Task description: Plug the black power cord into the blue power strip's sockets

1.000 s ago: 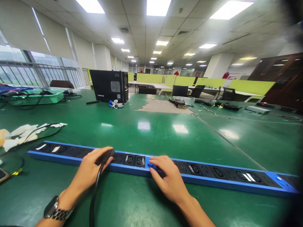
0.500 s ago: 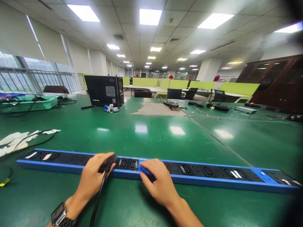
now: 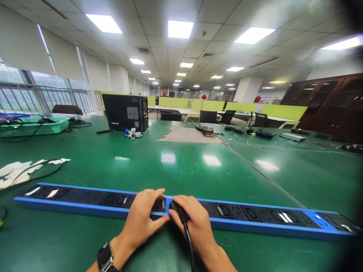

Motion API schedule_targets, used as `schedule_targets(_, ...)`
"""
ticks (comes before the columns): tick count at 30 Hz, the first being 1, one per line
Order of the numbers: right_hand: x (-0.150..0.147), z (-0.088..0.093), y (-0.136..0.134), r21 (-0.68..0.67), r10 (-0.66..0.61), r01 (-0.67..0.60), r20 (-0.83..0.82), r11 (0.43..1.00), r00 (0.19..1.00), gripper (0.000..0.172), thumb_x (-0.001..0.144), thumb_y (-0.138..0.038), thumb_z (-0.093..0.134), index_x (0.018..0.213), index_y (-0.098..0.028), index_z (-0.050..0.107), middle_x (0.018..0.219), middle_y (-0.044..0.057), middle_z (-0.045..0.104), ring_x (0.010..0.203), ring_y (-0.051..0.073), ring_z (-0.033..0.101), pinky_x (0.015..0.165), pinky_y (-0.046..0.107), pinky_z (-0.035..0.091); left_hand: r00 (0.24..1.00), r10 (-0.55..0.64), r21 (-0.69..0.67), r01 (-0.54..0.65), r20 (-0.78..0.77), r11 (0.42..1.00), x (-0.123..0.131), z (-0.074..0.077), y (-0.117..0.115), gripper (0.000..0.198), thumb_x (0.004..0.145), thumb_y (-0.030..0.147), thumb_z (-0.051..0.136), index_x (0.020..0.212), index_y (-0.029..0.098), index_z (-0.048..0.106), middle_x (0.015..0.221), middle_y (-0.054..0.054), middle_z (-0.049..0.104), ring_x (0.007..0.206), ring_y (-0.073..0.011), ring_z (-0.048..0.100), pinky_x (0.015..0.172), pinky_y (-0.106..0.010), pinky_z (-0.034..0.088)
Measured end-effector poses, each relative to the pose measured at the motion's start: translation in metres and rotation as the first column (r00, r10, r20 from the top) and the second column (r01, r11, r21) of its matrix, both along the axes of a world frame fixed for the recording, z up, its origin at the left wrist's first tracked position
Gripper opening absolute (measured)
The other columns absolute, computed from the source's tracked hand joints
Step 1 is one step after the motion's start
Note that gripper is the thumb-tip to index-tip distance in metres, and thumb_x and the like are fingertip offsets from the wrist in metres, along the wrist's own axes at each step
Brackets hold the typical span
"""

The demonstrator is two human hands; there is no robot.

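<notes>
A long blue-edged black power strip [image 3: 249, 214] lies flat across the green table, with rows of sockets along its top. My right hand [image 3: 195, 219] pinches a black plug [image 3: 176, 206] at the strip's middle, over the blue section; whether its end sits in a socket is hidden. A black cable [image 3: 189, 241] runs from the plug down toward me. Just left of it, my left hand [image 3: 144, 213] reaches over the strip, thumb and fingers apart, with a socket showing between them. A watch [image 3: 105, 258] is on my left wrist.
A green basket [image 3: 53, 126] of cables and white gloves [image 3: 17, 172] with a thin black wire are at left. Farther back stand a black computer case [image 3: 121, 112], blue-and-white gloves [image 3: 132, 133] and loose electronic parts [image 3: 208, 130]. The green tabletop [image 3: 181, 170] reflects ceiling lights.
The plug has passed from my left hand to my right hand. My left hand has moved right along the strip, beside my right. The view has tilted slightly upward.
</notes>
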State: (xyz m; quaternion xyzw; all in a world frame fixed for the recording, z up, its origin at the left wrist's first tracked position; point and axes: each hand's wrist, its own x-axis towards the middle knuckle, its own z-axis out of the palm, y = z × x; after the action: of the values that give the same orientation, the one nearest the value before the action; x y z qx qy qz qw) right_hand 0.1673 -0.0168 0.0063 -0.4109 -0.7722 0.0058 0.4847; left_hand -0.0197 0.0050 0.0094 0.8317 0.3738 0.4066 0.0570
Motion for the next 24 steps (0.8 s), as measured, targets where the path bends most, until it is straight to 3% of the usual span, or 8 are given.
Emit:
schedule_targets(3, -0.004, 0.000, 0.006, -0.046, -0.216, 0.216, 0.015, 0.975, 0.976, 0.019, 0.085, -0.024, 0.059, 0.103, -0.021, 0.065, 0.097, 0.007, 0.071, 0.085, 0.020, 0.065, 0.077, 0.035, 0.053, 0.999, 0.035, 0.003, -0.035, 0.020, 0.999, -0.008, -0.001, -0.002, 0.053, 0.080, 0.028, 0.069, 0.126, 0.026, 0.044, 0.107, -0.005, 0.064, 0.098, -0.0225, 0.058, 0.088, -0.038, 0.046)
schedule_targets(6, -0.005, 0.000, 0.009, -0.065, -0.345, 0.352, 0.094, 0.934, 0.934, 0.021, 0.086, -0.028, 0.057, 0.102, -0.019, 0.066, 0.097, 0.008, 0.072, 0.084, 0.023, 0.066, 0.076, 0.037, 0.053, 0.999, 0.031, 0.023, -0.032, 0.036, 0.999, -0.006, -0.001, -0.002, 0.044, 0.083, 0.027, 0.065, 0.124, 0.025, 0.048, 0.103, -0.005, 0.064, 0.096, -0.0222, 0.058, 0.086, -0.038, 0.046)
schedule_targets(15, -0.007, 0.008, 0.004, -0.126, -0.386, 0.410, 0.179, 0.903, 0.905, 0.022, 0.087, -0.029, 0.055, 0.102, -0.019, 0.067, 0.098, 0.008, 0.072, 0.085, 0.024, 0.066, 0.078, 0.039, 0.052, 0.999, 0.024, 0.027, -0.025, 0.035, 0.999, -0.001, -0.001, -0.002, 0.032, 0.085, 0.023, 0.059, 0.117, 0.022, 0.053, 0.097, -0.005, 0.065, 0.091, -0.0213, 0.058, 0.082, -0.037, 0.047)
schedule_targets(17, -0.006, 0.006, 0.005, -0.158, -0.322, 0.346, 0.162, 0.925, 0.933, 0.025, 0.086, -0.025, 0.054, 0.107, -0.020, 0.067, 0.105, 0.008, 0.071, 0.093, 0.024, 0.065, 0.082, 0.040, 0.052, 1.000, -0.006, 0.017, 0.005, 0.004, 1.000, 0.003, 0.000, -0.002, 0.031, 0.086, 0.022, 0.057, 0.117, 0.022, 0.054, 0.101, -0.006, 0.065, 0.093, -0.0216, 0.057, 0.083, -0.038, 0.047)
schedule_targets(20, 0.003, 0.001, 0.005, -0.240, -0.132, 0.150, 0.090, 0.959, 0.987, 0.042, 0.084, -0.018, 0.051, 0.125, -0.023, 0.057, 0.123, 0.008, 0.064, 0.110, 0.023, 0.060, 0.095, 0.043, 0.048, 0.995, -0.080, -0.004, 0.080, -0.062, 0.997, 0.011, 0.002, -0.001, 0.040, 0.086, 0.020, 0.056, 0.125, 0.024, 0.052, 0.115, -0.007, 0.062, 0.103, -0.0221, 0.056, 0.089, -0.039, 0.046)
schedule_targets(24, 0.020, -0.006, 0.002, -0.382, 0.027, -0.045, -0.052, 0.923, 0.998, 0.063, 0.083, -0.015, 0.048, 0.143, -0.025, 0.036, 0.138, 0.006, 0.052, 0.125, 0.020, 0.051, 0.107, 0.048, 0.039, 0.988, -0.099, -0.011, 0.098, -0.121, 0.995, 0.024, 0.002, 0.001, 0.049, 0.083, 0.019, 0.059, 0.129, 0.028, 0.051, 0.127, -0.007, 0.057, 0.112, -0.0243, 0.054, 0.093, -0.042, 0.045)
